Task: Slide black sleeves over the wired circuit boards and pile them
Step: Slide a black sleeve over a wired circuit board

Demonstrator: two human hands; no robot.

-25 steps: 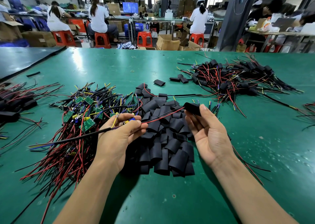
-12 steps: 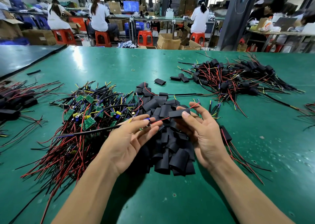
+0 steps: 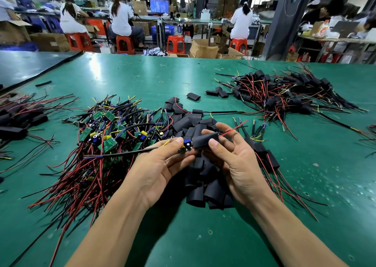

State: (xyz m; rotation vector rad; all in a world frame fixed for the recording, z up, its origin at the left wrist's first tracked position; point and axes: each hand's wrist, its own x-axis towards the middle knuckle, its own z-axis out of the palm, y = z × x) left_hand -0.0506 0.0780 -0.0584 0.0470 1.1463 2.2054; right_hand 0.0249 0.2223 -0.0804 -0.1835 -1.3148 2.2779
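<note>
My left hand (image 3: pixel 162 165) pinches a small wired circuit board (image 3: pixel 186 145) with a blue part, its black cable trailing left. My right hand (image 3: pixel 234 159) grips a black sleeve (image 3: pixel 204 139) between thumb and fingers, its open end touching the board. A red wire sticks out of the sleeve's far end. Below both hands lies a heap of loose black sleeves (image 3: pixel 205 187). To the left is a tangle of bare green boards with wires (image 3: pixel 105 132). A pile of sleeved boards (image 3: pixel 280 92) lies at the back right.
A few sleeved boards (image 3: pixel 266 155) lie just right of my right hand. More sleeved pieces (image 3: pixel 18 120) sit at the far left edge. Stray sleeves (image 3: pixel 193 96) lie mid-table on the green mat (image 3: pixel 126 77). People sit on red stools at benches behind.
My hands have come together. The sleeve in my right hand has slid leftward along the red wire up to the board, and the wire now pokes out of its far end.
</note>
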